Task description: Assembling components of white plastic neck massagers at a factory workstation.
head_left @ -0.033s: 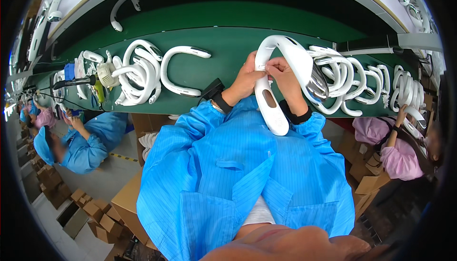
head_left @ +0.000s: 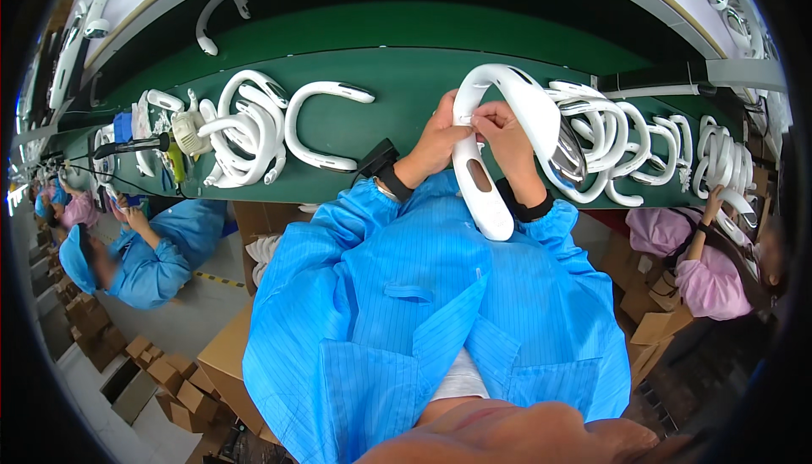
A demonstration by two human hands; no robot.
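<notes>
Though gripped, neckband (head_left: 516,117) between fingers (head_left: 474,130)

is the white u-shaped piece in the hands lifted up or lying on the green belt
Lifted. Both the left hand and right hand pinch the white U-shaped piece, and its lower arm hangs past the green belt edge over the blue coat.

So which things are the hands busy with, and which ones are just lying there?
In use:
- white U-shaped neckband piece, pinched by the left hand and right hand

Lying about:
- single white U-shaped piece on the green bench
- pile of white pieces to the left
- row of white pieces to the right
- cardboard boxes below
</notes>
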